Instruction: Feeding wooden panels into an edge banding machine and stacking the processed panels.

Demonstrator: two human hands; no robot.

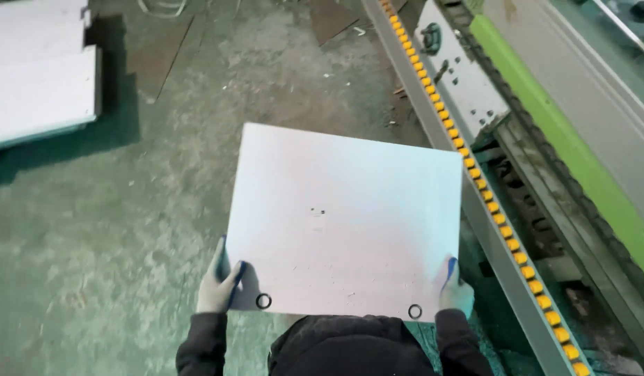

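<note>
My left hand (216, 287) and right hand (454, 291) clamp the near corners of the white board (343, 219), held flat between them before me. It looks stiff, smooth, probably slippery; edges grip best.

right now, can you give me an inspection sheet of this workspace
surface: worn green concrete floor, stained and scuffed
job's things: white panel held flat by its near corners, two round holes near its near edge
clutter: small scraps on the floor near the machine
hands: left hand and right hand, both gloved, each gripping a near corner of the panel
cables: nothing seen
surroundings: long machine on the right with a row of orange rollers and a green rail; stacked white boards at top left
</note>
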